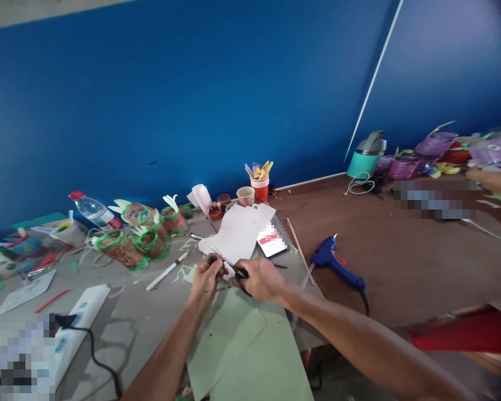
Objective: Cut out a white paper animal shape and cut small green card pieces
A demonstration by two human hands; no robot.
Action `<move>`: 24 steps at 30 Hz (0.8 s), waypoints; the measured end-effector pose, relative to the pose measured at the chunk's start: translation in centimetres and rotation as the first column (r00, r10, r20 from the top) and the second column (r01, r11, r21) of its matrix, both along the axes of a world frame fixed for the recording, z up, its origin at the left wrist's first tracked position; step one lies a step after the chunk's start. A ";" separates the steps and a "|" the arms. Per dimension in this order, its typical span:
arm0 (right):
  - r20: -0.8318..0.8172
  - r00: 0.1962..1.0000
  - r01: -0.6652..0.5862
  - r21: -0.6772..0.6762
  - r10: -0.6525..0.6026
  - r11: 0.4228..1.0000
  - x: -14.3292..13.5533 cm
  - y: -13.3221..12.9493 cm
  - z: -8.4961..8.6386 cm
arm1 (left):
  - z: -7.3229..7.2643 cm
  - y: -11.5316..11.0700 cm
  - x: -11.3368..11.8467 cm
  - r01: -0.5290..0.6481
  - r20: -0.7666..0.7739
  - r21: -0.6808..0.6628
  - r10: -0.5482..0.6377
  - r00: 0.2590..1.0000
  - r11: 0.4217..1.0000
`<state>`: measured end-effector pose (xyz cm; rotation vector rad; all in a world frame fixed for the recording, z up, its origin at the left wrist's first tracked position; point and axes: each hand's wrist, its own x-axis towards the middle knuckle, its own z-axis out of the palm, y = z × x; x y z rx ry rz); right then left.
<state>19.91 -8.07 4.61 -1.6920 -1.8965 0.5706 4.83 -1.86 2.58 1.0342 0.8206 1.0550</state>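
Note:
My right hand [261, 278] is closed round the black handles of a pair of scissors [223, 255], whose blades point up and left. Just left of it, my left hand [209, 277] pinches something small and dark close to the blades, too small to make out. White paper [237, 231] with a cut, uneven edge lies behind both hands. Beneath my wrists are pale green sheets [250, 345]. A phone [272, 239] rests at the right edge of the white paper.
A blue glue gun [338, 264] and a wooden stick [298, 248] lie to the right. Green-rimmed brown pots [123, 249], a bottle [96, 211] and a white pen [167, 271] are on the left. Red cups [260, 189] stand behind. Another person's hand [495, 181] shows far right.

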 end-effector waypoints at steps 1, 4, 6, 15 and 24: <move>-0.026 1.000 0.004 0.002 -0.004 1.000 0.0 0.0 0.0 | 0.1 0.0 0.0 -0.003 0.009 -0.007 0.003 1.000 1.000; -0.166 0.986 0.019 0.000 -0.018 1.000 0.2 0.2 -0.2 | 0.4 -0.1 -0.1 -0.003 0.050 -0.034 0.004 0.999 0.999; -0.278 0.960 0.035 -0.038 -0.044 0.999 0.3 0.4 -0.4 | 0.6 0.0 -0.2 0.007 0.080 -0.050 -0.003 0.997 0.999; -0.608 0.791 -0.038 -0.161 -0.068 0.986 0.6 1.2 -1.6 | 0.8 0.4 -0.6 0.056 0.222 -0.121 -0.028 0.975 0.991; -0.606 0.794 -0.061 -0.152 -0.045 0.987 0.5 1.1 -1.9 | 0.5 0.2 -0.4 0.036 0.191 -0.093 -0.018 0.981 0.995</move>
